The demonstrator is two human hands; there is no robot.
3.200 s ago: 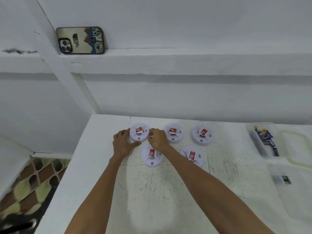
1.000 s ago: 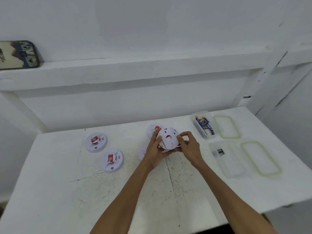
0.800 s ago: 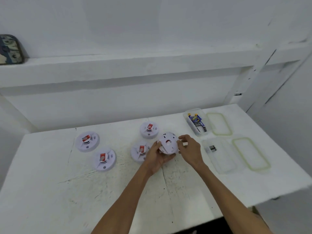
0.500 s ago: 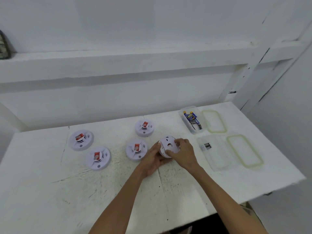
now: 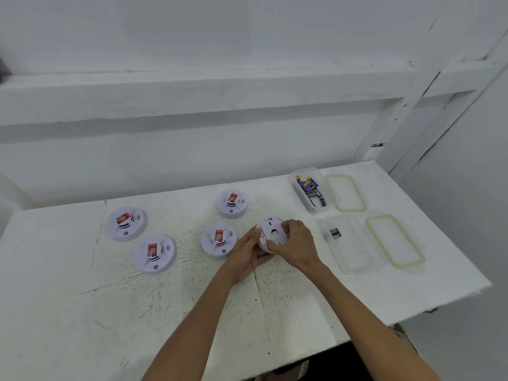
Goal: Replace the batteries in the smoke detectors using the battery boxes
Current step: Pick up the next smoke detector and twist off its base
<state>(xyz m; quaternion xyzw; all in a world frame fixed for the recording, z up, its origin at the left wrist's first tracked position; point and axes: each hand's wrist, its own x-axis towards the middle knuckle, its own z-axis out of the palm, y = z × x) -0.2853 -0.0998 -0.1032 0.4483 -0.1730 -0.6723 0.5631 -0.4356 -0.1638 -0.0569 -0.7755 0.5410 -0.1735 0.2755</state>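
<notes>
I hold one white round smoke detector [image 5: 270, 233] tilted up, its back plate facing me, just above the white table [image 5: 82, 312]. My left hand [image 5: 248, 253] cups it from below and the left. My right hand [image 5: 295, 244] grips its right edge. Several other detectors with red stickers lie face up on the table: one [image 5: 126, 223] at the far left, one [image 5: 154, 253] nearer me, one [image 5: 218, 239] beside my left hand, one [image 5: 231, 202] behind it. A clear box [image 5: 313, 190] with several batteries stands at the back right. A second clear box [image 5: 351, 244] holds one battery [image 5: 334, 233].
Two box lids with green rims lie on the table's right side, one [image 5: 347, 193] by the far box and one [image 5: 394, 242] by the near box. The table's right and front edges drop off close by. A white ledge [image 5: 192, 89] runs along the wall behind.
I lifted one detector from the group and turned it back side up. In the last second it dropped lower toward the table, and my right hand moved onto its right edge.
</notes>
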